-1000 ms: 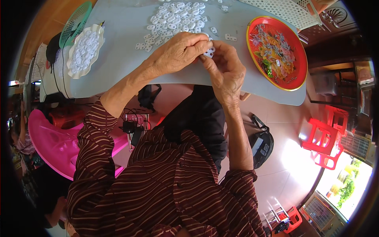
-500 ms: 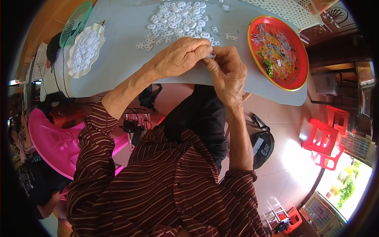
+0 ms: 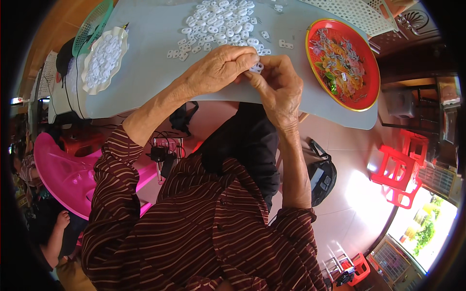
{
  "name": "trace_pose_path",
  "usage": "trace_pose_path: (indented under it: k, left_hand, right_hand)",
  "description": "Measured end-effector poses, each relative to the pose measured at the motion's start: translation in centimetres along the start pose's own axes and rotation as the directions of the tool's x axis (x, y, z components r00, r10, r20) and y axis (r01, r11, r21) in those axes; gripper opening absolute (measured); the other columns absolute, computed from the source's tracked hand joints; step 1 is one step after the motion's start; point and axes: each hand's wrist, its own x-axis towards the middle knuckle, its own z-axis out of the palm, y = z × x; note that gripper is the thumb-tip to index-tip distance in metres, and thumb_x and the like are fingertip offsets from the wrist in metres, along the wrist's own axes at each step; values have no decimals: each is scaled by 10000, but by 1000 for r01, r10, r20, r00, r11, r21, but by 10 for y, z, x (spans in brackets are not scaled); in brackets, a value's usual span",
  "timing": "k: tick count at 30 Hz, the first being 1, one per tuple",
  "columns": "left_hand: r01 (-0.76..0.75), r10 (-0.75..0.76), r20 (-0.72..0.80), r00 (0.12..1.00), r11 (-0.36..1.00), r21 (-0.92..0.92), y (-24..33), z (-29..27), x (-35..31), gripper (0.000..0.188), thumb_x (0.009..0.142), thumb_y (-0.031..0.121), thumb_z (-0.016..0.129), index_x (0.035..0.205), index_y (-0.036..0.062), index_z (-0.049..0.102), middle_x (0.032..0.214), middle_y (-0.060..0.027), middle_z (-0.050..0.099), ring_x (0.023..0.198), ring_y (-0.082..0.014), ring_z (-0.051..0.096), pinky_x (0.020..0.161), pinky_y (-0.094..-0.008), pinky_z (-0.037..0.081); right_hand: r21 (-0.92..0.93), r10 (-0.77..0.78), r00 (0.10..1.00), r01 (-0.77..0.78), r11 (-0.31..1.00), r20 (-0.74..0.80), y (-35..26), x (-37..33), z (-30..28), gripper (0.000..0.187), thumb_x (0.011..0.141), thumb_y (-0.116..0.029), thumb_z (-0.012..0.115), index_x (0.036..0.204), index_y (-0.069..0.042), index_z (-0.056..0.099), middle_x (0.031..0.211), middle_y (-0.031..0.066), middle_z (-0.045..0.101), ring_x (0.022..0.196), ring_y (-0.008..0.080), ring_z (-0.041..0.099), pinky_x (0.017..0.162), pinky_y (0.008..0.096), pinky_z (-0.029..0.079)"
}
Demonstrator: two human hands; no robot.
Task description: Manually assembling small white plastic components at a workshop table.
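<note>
Above the near edge of the grey table, my left hand (image 3: 221,68) and my right hand (image 3: 280,87) meet with fingers pinched together. Between their fingertips is a small white plastic piece with holes (image 3: 257,68), gripped by both hands. Fingers cover part of it. Just beyond my hands lies a loose heap of similar white pieces (image 3: 221,22), some with two holes. To the right, a round red tray (image 3: 371,72) with a gold rim and flower print carries many small thin metal bits, perhaps nails or screws, and one white piece.
At the left, a scalloped white dish (image 3: 121,51) holds more white pieces beside a green basket (image 3: 92,29). A white perforated basket (image 3: 349,14) is at the far right. Below are a pink chair (image 3: 63,174), a black bag (image 3: 323,179) and red stools (image 3: 398,167). Another person's arm (image 3: 56,237) shows lower left.
My fingertips have shifted slightly left, and more of the white piece's face with its holes shows. At lower left, the other person's arm has moved.
</note>
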Motion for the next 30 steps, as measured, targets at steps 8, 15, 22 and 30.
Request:
trace_pose_path:
  k: [8,15,22,30]
  left_hand:
    - [62,-62,53,997,998,-15,5,2,-3,358,964,298,415,775,9,509,553,-16,414,535,-104,418,520,-285,378]
    - [115,-103,103,989,986,-121,6,-1,-8,368,959,323,423,804,7,531,572,-13,450,548,-100,442,541,-279,394]
    - [60,-60,6,998,997,-47,-1,-2,-11,354,955,332,443,823,14,520,596,-4,414,562,-102,398,547,-283,376]
    - [-15,-27,-163,986,968,-250,0,12,-20,333,955,316,449,835,16,529,634,7,448,621,-89,411,595,-263,367]
  right_hand:
    - [13,-50,998,49,999,41,-9,-1,-3,145,804,33,652,879,16,528,734,101,679,701,143,671,619,243,512]
    - [63,-47,998,44,997,47,-7,-4,-1,109,814,38,643,869,26,550,736,92,682,709,151,675,640,242,520]
    - [106,24,997,-32,994,77,2,-3,-4,150,829,-12,652,959,36,595,747,52,633,684,81,582,640,225,478]
    - [222,73,996,-82,971,52,-11,34,-16,92,862,-16,570,920,42,612,765,27,619,671,74,562,629,223,470]
